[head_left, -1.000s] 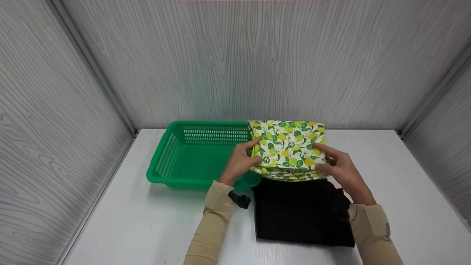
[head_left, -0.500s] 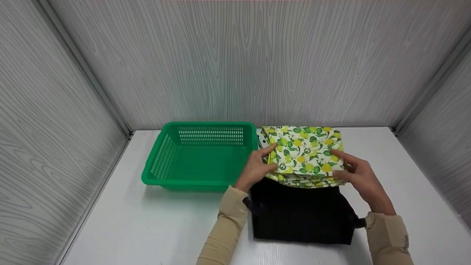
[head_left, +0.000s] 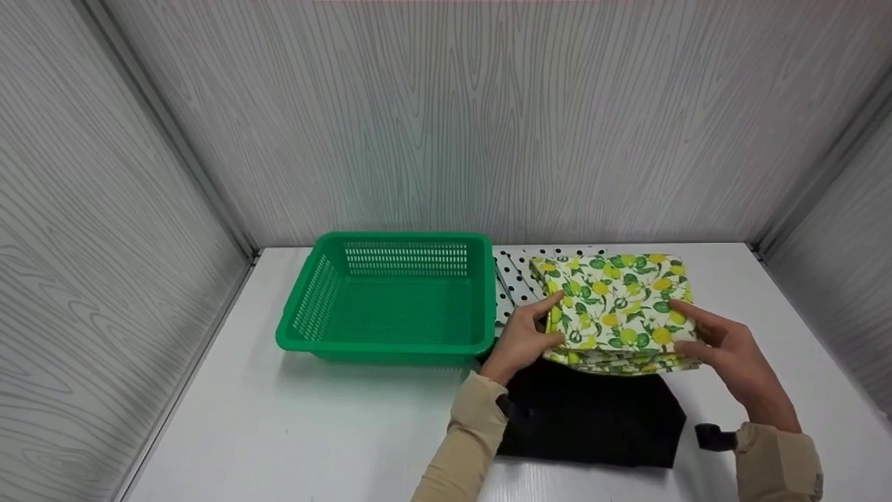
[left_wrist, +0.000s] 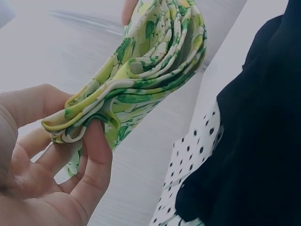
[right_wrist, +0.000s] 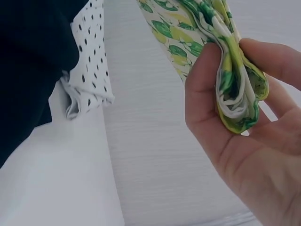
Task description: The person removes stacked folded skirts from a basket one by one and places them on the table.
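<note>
A folded cloth with a lemon print [head_left: 617, 307] is held up between both hands, its several layers stacked. My left hand [head_left: 526, 338] pinches its left edge; the left wrist view shows thumb and fingers on either side of the folded layers [left_wrist: 136, 89]. On the opposite edge my right hand [head_left: 732, 352] pinches the cloth, and the right wrist view shows the rolled fold [right_wrist: 237, 89] between thumb and fingers. Below the held cloth lies a black folded cloth [head_left: 592, 425]. Behind it a white cloth with black dots [head_left: 512, 275] is partly hidden by the lemon cloth.
To the left stands a green plastic basket [head_left: 387, 347] with slotted walls. Everything rests on a white table [head_left: 348, 432], with grey wood-grain panels [head_left: 446, 125] around its back and sides.
Both hands have carried the lemon-print cloth to the right and a little nearer, away from over the basket's right side. The dotted cloth behind has come into view.
</note>
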A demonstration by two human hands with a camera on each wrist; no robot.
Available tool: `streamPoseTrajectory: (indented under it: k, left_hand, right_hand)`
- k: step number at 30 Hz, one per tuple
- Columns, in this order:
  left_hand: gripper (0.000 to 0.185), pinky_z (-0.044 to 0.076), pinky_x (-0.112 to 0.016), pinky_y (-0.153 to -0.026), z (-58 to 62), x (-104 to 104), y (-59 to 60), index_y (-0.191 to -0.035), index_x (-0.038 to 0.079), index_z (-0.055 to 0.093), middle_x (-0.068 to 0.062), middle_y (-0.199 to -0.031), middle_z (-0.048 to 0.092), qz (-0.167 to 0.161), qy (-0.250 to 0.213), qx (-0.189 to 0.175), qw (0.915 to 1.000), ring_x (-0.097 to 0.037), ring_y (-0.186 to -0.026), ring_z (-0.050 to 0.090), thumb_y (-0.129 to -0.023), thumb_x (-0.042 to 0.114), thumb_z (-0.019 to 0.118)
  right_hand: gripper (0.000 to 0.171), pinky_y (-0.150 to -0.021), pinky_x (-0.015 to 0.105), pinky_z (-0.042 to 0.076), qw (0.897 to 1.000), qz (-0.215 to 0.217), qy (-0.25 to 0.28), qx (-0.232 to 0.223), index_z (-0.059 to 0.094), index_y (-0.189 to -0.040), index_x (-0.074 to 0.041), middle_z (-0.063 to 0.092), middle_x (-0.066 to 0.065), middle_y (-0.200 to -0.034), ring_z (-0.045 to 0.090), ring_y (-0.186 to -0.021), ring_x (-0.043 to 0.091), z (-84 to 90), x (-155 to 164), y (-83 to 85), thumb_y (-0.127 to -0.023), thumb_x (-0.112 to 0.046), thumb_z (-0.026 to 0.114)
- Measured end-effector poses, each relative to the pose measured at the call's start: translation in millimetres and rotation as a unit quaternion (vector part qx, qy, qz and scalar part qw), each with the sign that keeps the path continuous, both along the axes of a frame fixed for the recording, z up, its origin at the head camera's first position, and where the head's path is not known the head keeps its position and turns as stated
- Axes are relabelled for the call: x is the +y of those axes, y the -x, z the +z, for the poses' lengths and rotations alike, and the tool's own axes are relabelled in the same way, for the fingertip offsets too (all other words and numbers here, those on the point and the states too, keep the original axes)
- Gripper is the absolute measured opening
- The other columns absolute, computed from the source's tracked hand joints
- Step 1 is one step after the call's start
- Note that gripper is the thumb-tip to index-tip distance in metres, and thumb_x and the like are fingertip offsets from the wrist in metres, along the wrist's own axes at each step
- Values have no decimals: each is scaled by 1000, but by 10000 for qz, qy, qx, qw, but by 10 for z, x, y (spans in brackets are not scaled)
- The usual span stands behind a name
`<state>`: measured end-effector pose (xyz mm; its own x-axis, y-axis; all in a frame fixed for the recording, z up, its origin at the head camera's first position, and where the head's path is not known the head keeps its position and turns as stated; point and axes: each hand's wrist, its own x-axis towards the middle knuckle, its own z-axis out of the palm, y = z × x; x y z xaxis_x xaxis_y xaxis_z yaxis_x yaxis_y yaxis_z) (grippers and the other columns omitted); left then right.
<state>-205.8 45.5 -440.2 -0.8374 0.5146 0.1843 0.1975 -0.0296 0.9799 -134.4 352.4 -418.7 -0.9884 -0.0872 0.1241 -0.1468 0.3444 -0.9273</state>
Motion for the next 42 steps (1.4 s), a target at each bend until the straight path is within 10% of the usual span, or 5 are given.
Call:
streamPoseTrajectory:
  k: [8, 22, 32, 42]
  left_hand:
    - [67, 34, -24, -50, -76, 237, -98, -156, 11, 40, -6, -153, 48, -175, 316, -105, 9993, -8, -43, 29, -95, -9, 57]
    - [74, 33, -22, -48, -136, 477, -193, -156, 13, 39, 0, -157, 42, -280, 401, -318, 9983, -8, -42, 30, -91, -12, 62]
    - [78, 40, -22, -51, -180, 607, -236, -156, 16, 42, 6, -155, 44, -246, 214, -644, 9974, -10, -47, 41, -87, -15, 64]
    - [83, 33, -21, -46, -249, 850, -343, -155, 16, 43, 13, -150, 47, 106, 324, -912, 9952, -7, -42, 34, -83, -19, 62]
  right_hand:
    - [61, -87, 16, 49, 9977, -241, -613, -185, 42, -156, -12, 41, -3, -154, 46, -132, 6, -46, 290, -119, -100, -13, 66]
    - [60, -76, 20, 54, 9936, -502, 781, -638, 55, -148, -18, 60, -26, -120, 65, -100, 1, -124, 528, -236, -94, 3, 69]
    - [61, -74, 21, 55, 9929, -783, 415, -793, 55, -147, -22, 59, -28, -118, 65, -97, -1, -144, 620, -266, -93, -1, 73]
    - [74, -78, 17, 51, 9809, -1431, -564, -1188, 39, -156, -15, 20, 36, -156, 51, -99, -15, -245, 718, -306, -92, -16, 76]
